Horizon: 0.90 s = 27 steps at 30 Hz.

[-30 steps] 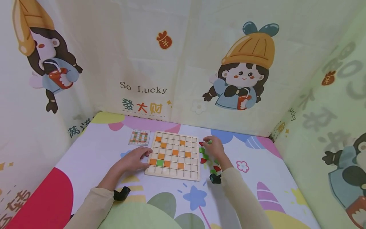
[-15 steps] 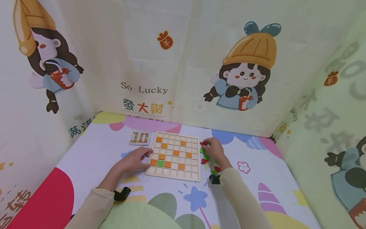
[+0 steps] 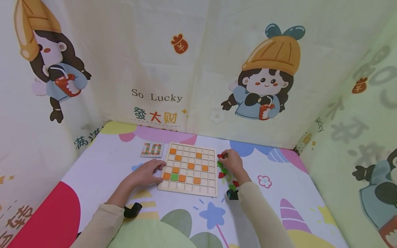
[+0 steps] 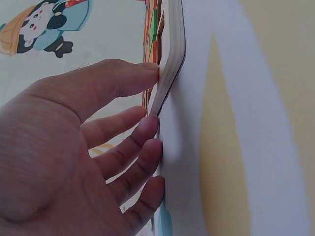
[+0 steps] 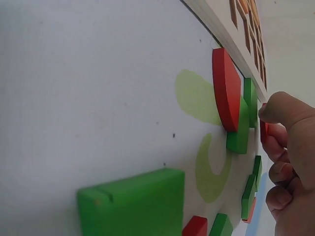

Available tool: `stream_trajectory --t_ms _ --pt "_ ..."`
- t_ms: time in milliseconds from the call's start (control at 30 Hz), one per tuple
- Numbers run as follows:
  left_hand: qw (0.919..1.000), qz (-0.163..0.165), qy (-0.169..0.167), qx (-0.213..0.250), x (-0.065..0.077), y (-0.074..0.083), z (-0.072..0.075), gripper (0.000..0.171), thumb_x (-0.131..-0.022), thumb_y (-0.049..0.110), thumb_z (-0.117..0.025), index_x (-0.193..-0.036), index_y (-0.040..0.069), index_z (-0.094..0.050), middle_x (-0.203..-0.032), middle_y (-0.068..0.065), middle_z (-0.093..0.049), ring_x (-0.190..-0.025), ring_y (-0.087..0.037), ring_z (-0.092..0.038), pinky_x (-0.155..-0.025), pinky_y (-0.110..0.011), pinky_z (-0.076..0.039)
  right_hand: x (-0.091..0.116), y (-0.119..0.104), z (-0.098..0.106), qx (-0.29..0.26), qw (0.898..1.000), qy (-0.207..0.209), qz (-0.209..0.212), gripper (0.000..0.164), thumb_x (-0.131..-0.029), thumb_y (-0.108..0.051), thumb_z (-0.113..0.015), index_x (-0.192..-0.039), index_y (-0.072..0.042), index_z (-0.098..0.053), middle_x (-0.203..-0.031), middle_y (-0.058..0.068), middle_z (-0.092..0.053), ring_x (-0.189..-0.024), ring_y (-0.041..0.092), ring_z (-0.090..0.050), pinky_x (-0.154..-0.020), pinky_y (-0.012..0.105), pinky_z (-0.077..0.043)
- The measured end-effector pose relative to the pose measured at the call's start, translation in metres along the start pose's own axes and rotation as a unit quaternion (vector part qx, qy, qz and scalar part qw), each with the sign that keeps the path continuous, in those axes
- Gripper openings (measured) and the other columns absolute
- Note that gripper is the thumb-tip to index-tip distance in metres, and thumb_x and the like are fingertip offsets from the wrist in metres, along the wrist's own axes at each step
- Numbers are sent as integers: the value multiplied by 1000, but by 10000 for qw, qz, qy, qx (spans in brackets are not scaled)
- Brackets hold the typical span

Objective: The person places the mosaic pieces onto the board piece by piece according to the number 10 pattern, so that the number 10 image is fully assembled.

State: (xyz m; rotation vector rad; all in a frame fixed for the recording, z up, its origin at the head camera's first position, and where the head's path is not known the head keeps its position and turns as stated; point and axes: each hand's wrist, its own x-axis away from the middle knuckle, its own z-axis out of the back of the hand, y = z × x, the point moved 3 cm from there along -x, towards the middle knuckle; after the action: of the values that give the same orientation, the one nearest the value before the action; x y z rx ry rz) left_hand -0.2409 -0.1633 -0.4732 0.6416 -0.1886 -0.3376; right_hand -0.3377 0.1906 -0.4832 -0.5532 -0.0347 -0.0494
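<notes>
A wooden grid board [image 3: 204, 187] lies in the middle of the table, with several orange square tiles [image 3: 191, 166] and one green tile [image 3: 174, 177] in its cells. My left hand [image 3: 145, 174] touches the board's left side. In the left wrist view its thumb [image 4: 140, 73] is at the board's edge, the other fingers loosely bent beside it. Just right of the board, my right hand [image 3: 232, 162] pinches a small red block [image 5: 264, 130] between thumb and fingers. Beside it lie loose green blocks [image 5: 239, 128] and a red block with a curved side [image 5: 226, 93].
Left of the board's far corner lies a small printed pattern card [image 3: 152, 149]. A large green block [image 5: 135, 206] is nearest the right wrist camera. A patterned cloth covers the table, and printed curtains [image 3: 198, 69] stand at the back and both sides.
A green piece seen at my right fingertips one second ago no longer shows there; the fingers have come down to a red block. My left hand stays at the board.
</notes>
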Motion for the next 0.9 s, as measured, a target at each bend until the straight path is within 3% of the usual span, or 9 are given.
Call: stream_trajectory --t_ms 200,533,900 --pt "10000 -10 19 -15 0 -1 -1 55 -79 18 -76 -129 8 -55 -104 -1 -54 -93 -17 -47 -84 -37 -42 3 -5 1 -214 9996 90 131 29 -82 -26 -74 -105 -10 -69 -106 7 -62 -99 23 -52 -83 37 -51" --pt "10000 -24 -9 15 -1 -3 -2 55 -79 18 -76 -128 8 -55 -103 -1 -54 -94 -17 -47 -84 -37 -42 10 -21 -6 -142 9988 102 456 26 -83 -27 -73 -103 -10 -69 -110 7 -63 -104 25 -54 -96 41 -48" --pt "10000 18 -45 36 -1 -2 -1 55 -79 19 -76 -129 9 -55 -103 -1 -54 -92 -17 -48 -83 -34 -43 14 -37 -17 -109 9983 13 571 24 -84 -27 -73 -102 -12 -70 -105 4 -62 -100 23 -53 -90 39 -50"
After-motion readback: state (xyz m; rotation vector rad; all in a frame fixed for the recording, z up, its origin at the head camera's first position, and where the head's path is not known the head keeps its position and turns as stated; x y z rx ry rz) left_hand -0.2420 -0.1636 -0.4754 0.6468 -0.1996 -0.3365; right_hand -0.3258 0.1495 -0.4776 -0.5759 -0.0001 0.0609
